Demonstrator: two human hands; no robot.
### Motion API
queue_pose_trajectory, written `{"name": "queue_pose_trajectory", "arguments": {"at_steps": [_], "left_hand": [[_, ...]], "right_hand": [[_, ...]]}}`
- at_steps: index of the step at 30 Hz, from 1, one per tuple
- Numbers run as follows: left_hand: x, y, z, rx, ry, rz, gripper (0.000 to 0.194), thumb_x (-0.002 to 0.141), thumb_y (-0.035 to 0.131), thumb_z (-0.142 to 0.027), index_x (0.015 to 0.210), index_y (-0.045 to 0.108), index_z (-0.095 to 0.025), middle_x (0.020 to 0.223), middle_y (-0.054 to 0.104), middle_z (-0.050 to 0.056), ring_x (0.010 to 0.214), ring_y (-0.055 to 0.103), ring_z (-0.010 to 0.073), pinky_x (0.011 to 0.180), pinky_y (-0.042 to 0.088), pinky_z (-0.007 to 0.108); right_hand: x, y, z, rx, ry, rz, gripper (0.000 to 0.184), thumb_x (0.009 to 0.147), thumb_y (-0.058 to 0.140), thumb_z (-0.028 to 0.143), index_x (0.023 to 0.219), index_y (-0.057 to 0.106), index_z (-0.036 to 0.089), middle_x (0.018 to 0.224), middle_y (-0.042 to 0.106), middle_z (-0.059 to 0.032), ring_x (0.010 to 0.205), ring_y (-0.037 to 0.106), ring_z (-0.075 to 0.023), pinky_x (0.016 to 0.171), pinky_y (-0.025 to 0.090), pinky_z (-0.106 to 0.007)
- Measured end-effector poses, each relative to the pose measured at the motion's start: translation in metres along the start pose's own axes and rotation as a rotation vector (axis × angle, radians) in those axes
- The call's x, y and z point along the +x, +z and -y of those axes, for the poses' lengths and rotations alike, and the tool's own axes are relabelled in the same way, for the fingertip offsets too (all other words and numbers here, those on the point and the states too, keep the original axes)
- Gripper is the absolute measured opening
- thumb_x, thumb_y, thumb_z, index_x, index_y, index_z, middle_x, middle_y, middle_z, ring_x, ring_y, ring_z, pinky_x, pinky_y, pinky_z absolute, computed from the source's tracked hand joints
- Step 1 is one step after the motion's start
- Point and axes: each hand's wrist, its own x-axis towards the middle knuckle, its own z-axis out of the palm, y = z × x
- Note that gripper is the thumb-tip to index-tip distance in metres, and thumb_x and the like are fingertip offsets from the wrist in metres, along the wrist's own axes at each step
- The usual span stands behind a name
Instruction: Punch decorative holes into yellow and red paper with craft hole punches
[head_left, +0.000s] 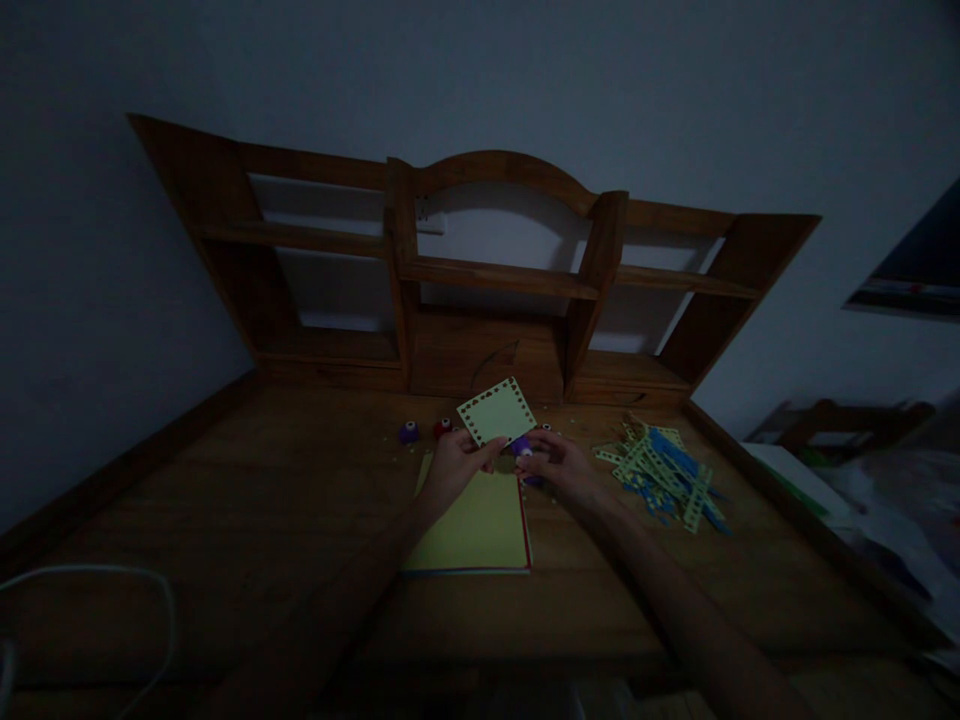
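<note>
A small yellow paper card [496, 411] with shapes punched along its edges is pinched in my left hand [459, 462]. My right hand [559, 465] grips a purple craft punch [520, 446] at the card's lower right corner. Whether the card's edge is inside the punch I cannot tell. Beneath both hands lies a stack of coloured paper [472, 530], a yellow sheet on top. Another purple punch [408, 431] and a red punch [443, 428] stand on the desk left of the card. A further purple item under my right hand is mostly hidden.
Punched yellow and blue paper strips [671, 475] lie heaped at the right of the wooden desk [300, 500]. Tiny paper bits are scattered near the punches. A wooden shelf unit [495, 275] rises along the back. A white cable [112, 570] curves at the lower left.
</note>
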Motion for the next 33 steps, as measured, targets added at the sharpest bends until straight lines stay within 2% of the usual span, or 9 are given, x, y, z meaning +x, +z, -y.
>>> {"name": "queue_pose_trajectory", "arguments": {"at_steps": [12, 19, 33], "left_hand": [[0.000, 0.000, -0.001, 0.030, 0.000, -0.012, 0.027, 0.070, 0.073, -0.035, 0.076, 0.066, -0.010, 0.068, 0.067, 0.004, 0.047, 0.053, 0.0087, 0.046, 0.042, 0.020], [0.000, -0.001, 0.002, 0.050, 0.035, -0.003, 0.026, 0.071, 0.072, -0.036, 0.074, 0.066, -0.011, 0.068, 0.067, 0.004, 0.049, 0.054, 0.0094, 0.047, 0.043, 0.020], [0.001, -0.002, 0.009, 0.064, 0.031, 0.050, 0.030, 0.071, 0.072, -0.038, 0.083, 0.068, -0.011, 0.081, 0.071, 0.009, 0.051, 0.056, 0.0104, 0.047, 0.047, 0.022]], "right_hand": [[0.001, 0.000, 0.000, 0.010, -0.004, 0.016, 0.038, 0.062, 0.082, 0.028, 0.095, 0.063, 0.022, 0.089, 0.068, -0.0011, 0.066, 0.065, -0.0133, 0.064, 0.052, -0.027], [0.001, -0.001, 0.001, -0.020, -0.024, 0.050, 0.034, 0.065, 0.080, 0.028, 0.094, 0.064, 0.022, 0.093, 0.068, -0.0015, 0.068, 0.066, -0.0132, 0.067, 0.052, -0.028], [0.002, -0.002, 0.000, -0.031, -0.026, -0.005, 0.031, 0.062, 0.083, 0.028, 0.087, 0.066, 0.021, 0.078, 0.067, 0.0011, 0.060, 0.062, -0.0116, 0.060, 0.050, -0.025]]}}
